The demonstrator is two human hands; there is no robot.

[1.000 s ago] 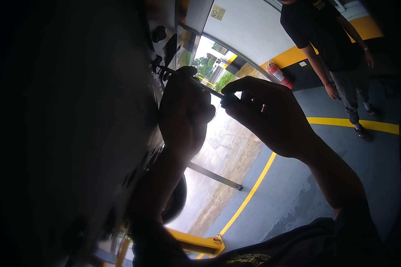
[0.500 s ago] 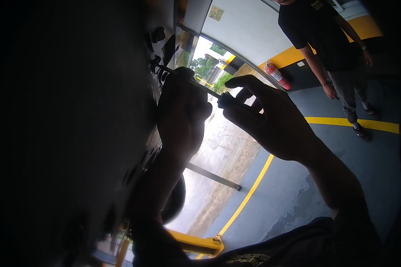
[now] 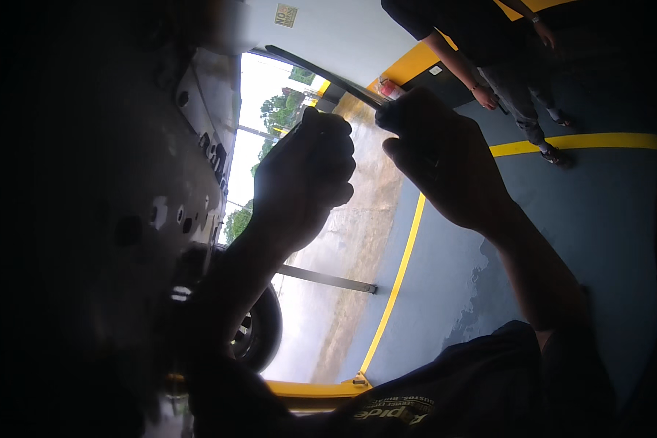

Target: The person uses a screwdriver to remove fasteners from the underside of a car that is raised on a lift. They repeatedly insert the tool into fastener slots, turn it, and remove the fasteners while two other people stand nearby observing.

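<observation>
Gripped in my right hand (image 3: 438,157) is a pry bar (image 3: 325,77), its dark handle in the fist. The long thin shaft points up and to the left, and its slightly bent tip is in the air. My left hand (image 3: 303,179) is raised just below the shaft, fingers curled closed; whatever is inside them is hidden. Close to the left stands the dark metal underbody (image 3: 164,212) of a vehicle, pierced with several holes. Much of it is lost in shadow. A wheel (image 3: 266,332) shows beyond my left forearm.
On the right a person (image 3: 482,44) in dark clothes stands near a yellow floor line (image 3: 577,141). A red fire extinguisher (image 3: 390,88) is by the wall. A yellow metal beam (image 3: 314,388) crosses low down, and a grey post (image 3: 328,279) shows behind my hands.
The pry bar's tip has come away from the vehicle, and its shaft has left my left hand. My right hand has closed more fully round the handle. The whole view has shifted.
</observation>
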